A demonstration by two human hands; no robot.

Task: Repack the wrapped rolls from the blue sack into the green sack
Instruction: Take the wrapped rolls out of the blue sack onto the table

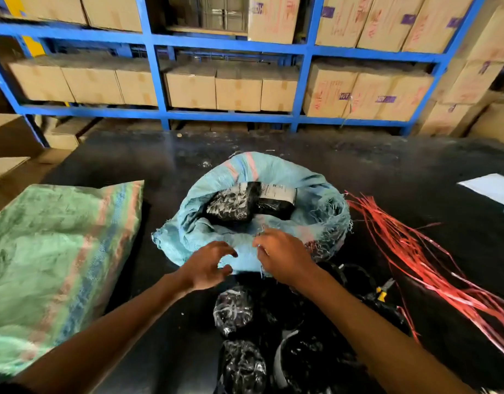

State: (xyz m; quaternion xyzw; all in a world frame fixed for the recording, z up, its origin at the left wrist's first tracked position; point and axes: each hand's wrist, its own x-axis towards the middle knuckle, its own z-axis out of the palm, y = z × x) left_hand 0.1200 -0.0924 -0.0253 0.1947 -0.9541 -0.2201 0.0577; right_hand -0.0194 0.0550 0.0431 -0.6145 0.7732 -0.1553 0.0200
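The blue sack (316, 220) stands in the middle of the black table with its mouth rolled down. Inside it lie two black plastic-wrapped rolls (230, 204), the right one (276, 199) bearing a white label. My left hand (208, 265) hovers at the sack's near rim, fingers curled apart and empty. My right hand (282, 257) pinches the frayed near rim of the blue sack. The green sack (54, 251) lies flat on the left. More wrapped rolls (233, 311) sit on the table in front of me, between my forearms.
Red plastic strings (432, 263) spread across the table at right, with a yellow-handled tool (383, 292) near them. A white sheet (492, 189) lies far right. Blue shelving (157, 66) with cardboard boxes stands behind the table.
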